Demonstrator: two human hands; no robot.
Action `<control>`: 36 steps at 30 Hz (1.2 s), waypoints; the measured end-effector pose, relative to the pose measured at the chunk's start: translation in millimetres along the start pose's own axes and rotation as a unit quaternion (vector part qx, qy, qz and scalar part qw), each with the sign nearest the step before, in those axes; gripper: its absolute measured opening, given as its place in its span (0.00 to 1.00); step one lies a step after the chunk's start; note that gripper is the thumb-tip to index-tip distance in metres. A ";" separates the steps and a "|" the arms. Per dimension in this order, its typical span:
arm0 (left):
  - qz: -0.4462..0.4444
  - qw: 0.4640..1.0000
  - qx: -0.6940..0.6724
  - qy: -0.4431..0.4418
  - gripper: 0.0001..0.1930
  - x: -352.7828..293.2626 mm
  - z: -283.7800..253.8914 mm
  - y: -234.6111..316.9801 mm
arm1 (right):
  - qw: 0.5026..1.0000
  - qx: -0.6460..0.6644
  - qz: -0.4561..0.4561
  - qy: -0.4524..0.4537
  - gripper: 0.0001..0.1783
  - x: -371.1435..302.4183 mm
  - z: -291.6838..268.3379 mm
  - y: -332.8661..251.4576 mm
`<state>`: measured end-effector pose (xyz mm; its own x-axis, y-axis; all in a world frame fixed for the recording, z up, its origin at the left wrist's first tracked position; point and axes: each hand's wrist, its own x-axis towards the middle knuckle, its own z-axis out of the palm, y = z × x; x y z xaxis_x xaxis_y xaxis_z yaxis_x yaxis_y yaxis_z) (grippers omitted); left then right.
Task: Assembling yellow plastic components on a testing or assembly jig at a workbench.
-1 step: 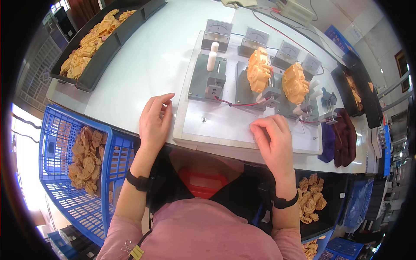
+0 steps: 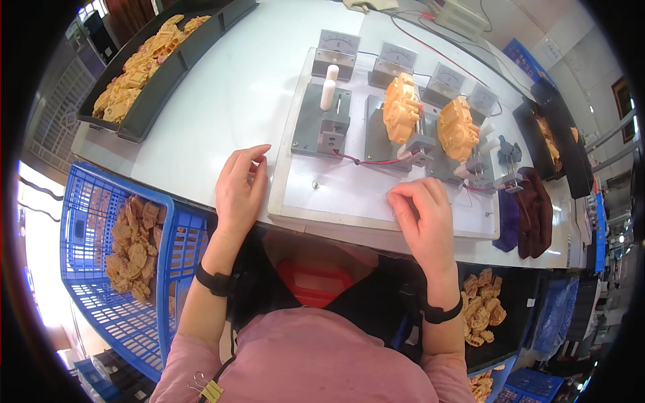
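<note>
Two yellow housings (image 2: 402,111), propped on gray fixtures (image 2: 375,138), apparently sparing anyone holding them.
They stand toward the white board's (image 2: 353,195) far edge; left hand (image 2: 240,185) open and empty on the table (image 2: 195,101), right hand (image 2: 424,218) loosely curled at the board's near edge.

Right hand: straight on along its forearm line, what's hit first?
Probably the small grey rectangular block in front of the left mounted orange plastic part. The right hand is near it in the picture, but height is unclear.

The right hand (image 2: 430,225) partly hides the white board (image 2: 356,196).
</note>
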<state>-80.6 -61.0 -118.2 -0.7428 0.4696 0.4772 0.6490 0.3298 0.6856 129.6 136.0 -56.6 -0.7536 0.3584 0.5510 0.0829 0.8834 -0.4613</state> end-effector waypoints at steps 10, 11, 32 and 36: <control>0.004 1.000 -0.009 -0.006 0.14 -0.5 -0.5 -1.0 | 1.000 -0.008 0.012 0.001 0.05 -0.4 1.2 -1.6; 0.009 1.000 -0.009 -0.008 0.14 -0.5 -0.4 -1.5 | 1.000 -0.007 0.015 0.001 0.05 -0.5 0.9 -1.9; -0.015 0.999 -0.037 0.008 0.13 -3.8 1.4 -3.8 | 1.000 0.000 0.019 0.005 0.05 -0.7 0.6 -2.7; -0.016 0.999 -0.036 0.005 0.13 -2.8 1.1 -2.7 | 1.000 0.006 0.015 0.009 0.05 -0.3 0.9 -1.8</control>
<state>-80.1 -62.3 -122.0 -0.7651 0.4506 0.4601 0.6116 0.2850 0.7380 129.1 134.0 -56.6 -0.7388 0.3905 0.5493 0.0975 0.8684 -0.4862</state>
